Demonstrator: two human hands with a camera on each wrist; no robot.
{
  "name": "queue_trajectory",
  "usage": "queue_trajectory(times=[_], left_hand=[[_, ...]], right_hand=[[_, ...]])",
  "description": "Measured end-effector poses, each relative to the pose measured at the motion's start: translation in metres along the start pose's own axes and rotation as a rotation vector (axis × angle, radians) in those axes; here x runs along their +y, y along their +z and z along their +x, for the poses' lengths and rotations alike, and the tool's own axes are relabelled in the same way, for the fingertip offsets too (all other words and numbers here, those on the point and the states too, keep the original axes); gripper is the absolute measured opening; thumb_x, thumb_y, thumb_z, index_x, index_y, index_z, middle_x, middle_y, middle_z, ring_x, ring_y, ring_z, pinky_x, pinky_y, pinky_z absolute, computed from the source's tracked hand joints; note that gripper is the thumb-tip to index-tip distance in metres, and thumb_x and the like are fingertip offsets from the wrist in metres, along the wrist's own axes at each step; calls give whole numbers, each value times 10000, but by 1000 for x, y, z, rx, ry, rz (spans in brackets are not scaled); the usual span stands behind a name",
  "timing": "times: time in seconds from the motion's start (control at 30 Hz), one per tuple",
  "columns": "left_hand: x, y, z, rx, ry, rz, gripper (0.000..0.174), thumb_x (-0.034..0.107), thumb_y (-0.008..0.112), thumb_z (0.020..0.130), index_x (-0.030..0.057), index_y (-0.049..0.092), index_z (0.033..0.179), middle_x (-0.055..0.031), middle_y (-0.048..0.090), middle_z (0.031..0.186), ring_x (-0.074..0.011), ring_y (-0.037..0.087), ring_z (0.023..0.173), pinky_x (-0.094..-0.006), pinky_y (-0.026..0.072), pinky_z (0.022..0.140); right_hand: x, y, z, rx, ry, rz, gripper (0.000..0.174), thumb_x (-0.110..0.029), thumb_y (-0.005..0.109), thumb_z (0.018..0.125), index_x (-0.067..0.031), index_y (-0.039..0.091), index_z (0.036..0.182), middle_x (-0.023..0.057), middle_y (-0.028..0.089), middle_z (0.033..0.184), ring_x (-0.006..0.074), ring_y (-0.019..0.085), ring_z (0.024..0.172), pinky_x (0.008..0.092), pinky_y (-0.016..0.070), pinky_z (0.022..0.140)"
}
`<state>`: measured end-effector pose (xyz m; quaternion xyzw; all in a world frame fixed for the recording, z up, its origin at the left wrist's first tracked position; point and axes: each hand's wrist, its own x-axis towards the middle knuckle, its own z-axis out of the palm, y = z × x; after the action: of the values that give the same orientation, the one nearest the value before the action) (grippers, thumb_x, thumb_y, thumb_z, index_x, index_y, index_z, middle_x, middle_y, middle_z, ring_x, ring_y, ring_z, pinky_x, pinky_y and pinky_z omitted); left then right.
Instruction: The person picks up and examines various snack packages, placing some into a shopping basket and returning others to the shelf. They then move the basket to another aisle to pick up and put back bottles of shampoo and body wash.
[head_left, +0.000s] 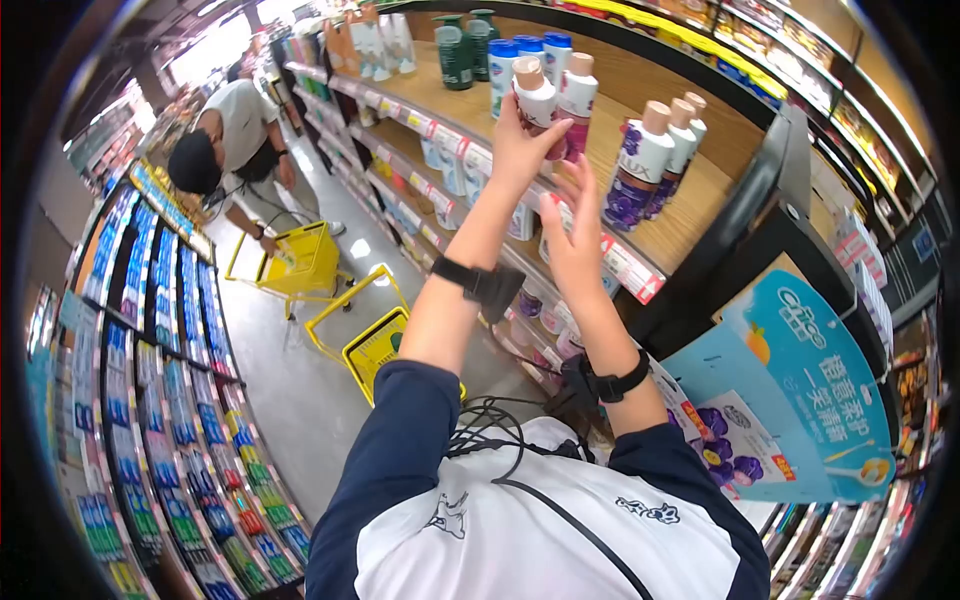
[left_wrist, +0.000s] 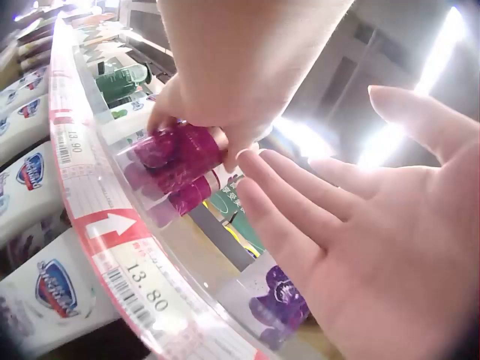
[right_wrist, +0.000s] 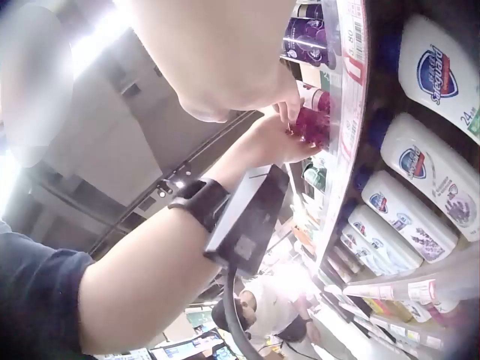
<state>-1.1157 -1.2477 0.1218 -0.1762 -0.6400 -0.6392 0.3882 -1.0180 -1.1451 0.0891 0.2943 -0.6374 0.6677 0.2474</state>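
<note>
Landmark: a wooden shelf in a shop aisle, with a red-and-white price strip along its front edge.
Below the wooden shelf: more racks, stocked with white wash bottles with blue labels.
At the near end of the wooden shelf: a blue promotional sign with white lettering.
Foot of the wooden shelf: a pale grey, glossy floor.
Out from the wooden shelf: a yellow near basket and a yellow far basket.
Across the aisle from the wooden shelf: long shelving packed with blue packets.
Farther along the wooden shelf: a person in a pale top, bent over the far basket.
Above the wooden shelf: bright ceiling strip lights.
</note>
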Motion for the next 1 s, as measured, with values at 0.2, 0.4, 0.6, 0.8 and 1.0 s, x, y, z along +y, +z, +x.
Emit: queue_trajectory(times=[0.2, 0.4, 0.6, 0.8, 1.0], left_hand=[[100, -63, -45, -225, 116, 293, 617, 157, 741, 586, 7, 429, 1097, -122, 573, 938, -212, 564, 856, -312, 446, 735], [59, -157, -146, -625, -411, 498, 574, 89, 669, 538, 37, 462, 1071, -153, 551, 931, -305, 545, 870, -342, 431, 767], [-40, -228, -259, -632, -749, 517, 480, 116, 708, 535, 23, 473, 943, -181, 560, 879, -342, 541, 866, -372, 435, 711], [-119, -278, -346, -639, -946, 680, 446, 48, 625, 616, 35, 452, 1027, -166, 517, 1060, -326, 455, 1050, -436, 339, 872], [-208, -314, -445, -114, -1133, 605, 612, 44, 579, 668, 51, 344, 1233, -219, 422, 1197, -348, 330, 1185, -493, 230, 967]], right_hand=[[-18, 4, -6, 9, -153, 7, 547, -139, 546, 795, 20, 301, 1257, 189, 425, 1200, 255, 476, 1063, 353, 364, 900], [33, 35, -60, -717, 439, 22, 503, -246, 660, 735, -7, 466, 1133, 89, 606, 835, 142, 594, 714, 275, 469, 655], [143, 100, -165, -944, 975, 95, 464, -226, 642, 760, -40, 461, 1145, 68, 588, 888, 125, 576, 626, 236, 479, 530], [202, 147, -238, -882, 1443, 136, 492, -202, 594, 793, -41, 386, 1209, 122, 571, 950, 207, 613, 654, 258, 507, 532], [285, 218, -312, -1074, 1037, -291, 469, -199, 609, 751, -34, 458, 1164, 165, 580, 966, 206, 584, 812, 311, 454, 711]])
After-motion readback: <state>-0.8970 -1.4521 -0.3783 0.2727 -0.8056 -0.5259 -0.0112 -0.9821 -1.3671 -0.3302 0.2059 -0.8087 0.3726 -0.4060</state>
